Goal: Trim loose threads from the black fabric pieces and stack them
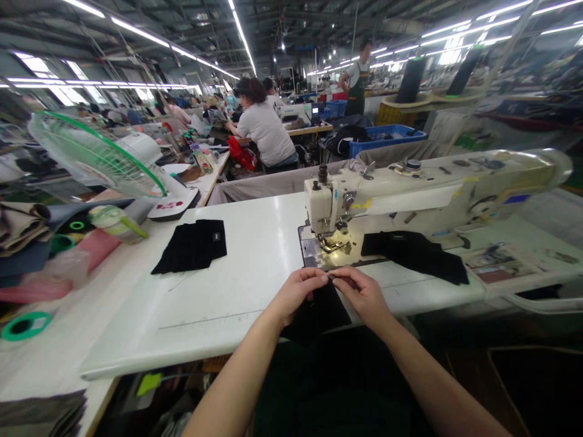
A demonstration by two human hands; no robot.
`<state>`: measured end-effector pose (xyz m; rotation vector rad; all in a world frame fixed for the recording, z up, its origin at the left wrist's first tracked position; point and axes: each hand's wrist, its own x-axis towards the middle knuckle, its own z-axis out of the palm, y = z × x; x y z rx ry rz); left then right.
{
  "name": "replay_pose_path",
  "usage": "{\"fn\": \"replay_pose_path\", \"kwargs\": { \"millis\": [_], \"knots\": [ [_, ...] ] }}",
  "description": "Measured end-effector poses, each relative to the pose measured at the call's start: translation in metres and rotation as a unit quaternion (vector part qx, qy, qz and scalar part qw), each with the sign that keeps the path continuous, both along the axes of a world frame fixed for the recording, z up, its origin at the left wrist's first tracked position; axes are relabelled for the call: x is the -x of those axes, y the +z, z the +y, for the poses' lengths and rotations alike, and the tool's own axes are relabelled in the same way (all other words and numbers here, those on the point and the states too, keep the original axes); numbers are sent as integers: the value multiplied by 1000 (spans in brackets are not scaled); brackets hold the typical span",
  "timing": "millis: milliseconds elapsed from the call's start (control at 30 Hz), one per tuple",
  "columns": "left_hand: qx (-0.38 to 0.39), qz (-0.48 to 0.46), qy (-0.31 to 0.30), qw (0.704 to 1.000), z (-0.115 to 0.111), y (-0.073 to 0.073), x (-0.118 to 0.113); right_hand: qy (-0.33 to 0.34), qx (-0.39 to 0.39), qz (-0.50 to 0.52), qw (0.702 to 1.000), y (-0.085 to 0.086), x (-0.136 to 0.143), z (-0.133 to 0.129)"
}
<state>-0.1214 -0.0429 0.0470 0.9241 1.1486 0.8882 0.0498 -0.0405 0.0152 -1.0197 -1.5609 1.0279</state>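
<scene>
Both hands meet at the table's front edge, just below the sewing machine (323, 206). My left hand (301, 290) pinches the top edge of a black cloth piece (325, 306) between thumb and fingers. Close beside it, my right hand (359, 292) grips the same edge, its fingertips nearly touching the left ones. The cloth hangs down below the hands over the table edge. A stack of black pieces (191, 247) with a small label lies on the white table (255, 243) to the left. More black fabric (414, 252) lies right of the needle area.
A green-rimmed fan (104, 158) stands at the left, near a bottle (117, 224) and a green tape roll (26, 326). Thread cones (411, 80) stand at the back right. A seated person (266, 130) works ahead; another person (357, 82) stands beyond, near a blue crate (387, 138).
</scene>
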Motion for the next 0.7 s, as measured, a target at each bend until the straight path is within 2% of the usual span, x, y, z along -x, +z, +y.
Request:
{"fn": "replay_pose_path", "kwargs": {
  "millis": [267,367,467,600,700],
  "knots": [
    [-26,20,13,999,-1,0,-2,-47,63,42,996,3,0,1],
    [-52,62,23,996,-2,1,-4,-30,112,68,991,4,1,2],
    [-73,93,20,993,-5,2,-5,-12,134,39,990,4,1,2],
    [-61,97,31,993,-6,0,-4,-58,123,1,991,4,-1,1],
    [-61,108,55,991,-4,-4,-2,-68,52,-66,994,6,-2,-4]
  ]
}}
